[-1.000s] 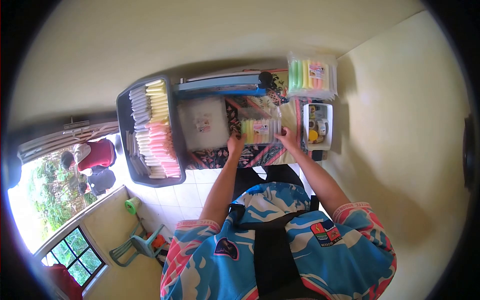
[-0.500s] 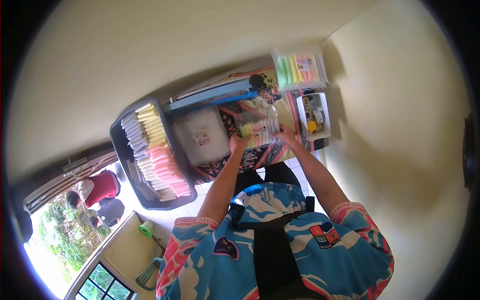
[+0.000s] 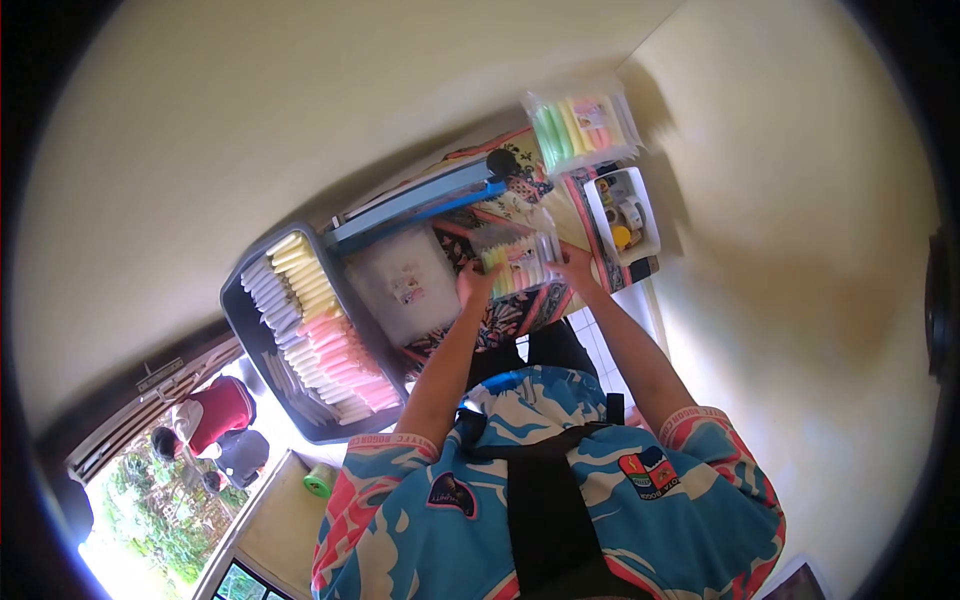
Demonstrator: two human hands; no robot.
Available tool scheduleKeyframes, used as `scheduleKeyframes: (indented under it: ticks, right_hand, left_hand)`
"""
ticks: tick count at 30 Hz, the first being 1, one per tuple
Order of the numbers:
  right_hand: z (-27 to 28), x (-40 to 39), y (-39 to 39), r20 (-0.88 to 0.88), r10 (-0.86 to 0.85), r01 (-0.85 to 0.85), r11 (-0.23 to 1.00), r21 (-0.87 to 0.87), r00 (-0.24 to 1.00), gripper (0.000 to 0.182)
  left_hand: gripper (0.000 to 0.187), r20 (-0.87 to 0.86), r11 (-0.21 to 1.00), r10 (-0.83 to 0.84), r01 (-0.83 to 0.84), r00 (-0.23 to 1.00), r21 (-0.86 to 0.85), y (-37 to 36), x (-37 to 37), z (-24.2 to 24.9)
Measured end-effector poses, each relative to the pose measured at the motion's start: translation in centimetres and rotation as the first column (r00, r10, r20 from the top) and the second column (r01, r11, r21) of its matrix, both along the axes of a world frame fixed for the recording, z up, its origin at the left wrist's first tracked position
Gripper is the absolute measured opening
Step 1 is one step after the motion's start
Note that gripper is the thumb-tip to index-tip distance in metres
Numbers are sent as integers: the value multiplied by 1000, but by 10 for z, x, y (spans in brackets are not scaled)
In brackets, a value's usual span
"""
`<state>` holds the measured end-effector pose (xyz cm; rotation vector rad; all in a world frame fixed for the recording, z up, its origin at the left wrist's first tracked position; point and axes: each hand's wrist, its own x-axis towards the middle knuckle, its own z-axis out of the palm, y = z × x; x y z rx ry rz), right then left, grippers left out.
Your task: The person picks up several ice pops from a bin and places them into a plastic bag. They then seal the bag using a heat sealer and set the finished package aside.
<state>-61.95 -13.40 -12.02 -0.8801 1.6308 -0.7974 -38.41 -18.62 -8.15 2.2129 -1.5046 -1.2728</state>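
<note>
A clear plastic bag of yellow, pink and white sticks (image 3: 518,264) lies on the patterned cloth between my two hands. My left hand (image 3: 478,284) holds its left edge, and my right hand (image 3: 572,270) grips the right edge. Just left of it is a stack of clear bags with a small printed label (image 3: 405,285). Farther left, a dark grey tub (image 3: 384,352) holds rows of white, yellow and pink sticks (image 3: 325,340).
Behind the bags stands a long blue-grey device (image 3: 420,205). At the back right are filled bags of coloured sticks (image 3: 582,128) and a white box of small items (image 3: 650,225). People (image 3: 222,415) are outside at the lower left.
The view has turned slightly, so the tub and the people appear lower and the back right bags farther left. Both hands still hold the bag of sticks.
</note>
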Motion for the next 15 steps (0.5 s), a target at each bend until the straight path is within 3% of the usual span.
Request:
scheduleKeyframes:
  ticks: [4,7,10,15]
  right_hand:
    - [10,-3,3,65,-33,34,999,-25,997,47]
    - [4,-5,3,-64,22,-18,998,64,998,46]
    - [6,-3,4,9,-53,53,998,-14,999,45]
    - [11,-2,2,67,-115,113,993,21,991,44]
  left_hand:
    - [41,63,997,40,-35,997,-74,-6,-1,12]
    - [39,34,996,31,-28,999,-85,-8,11,8]
    - [37,-15,998,15,-16,1000,-63,-8,15,0]
    - [38,-79,991,72,-81,994,-110,-20,7,-6]
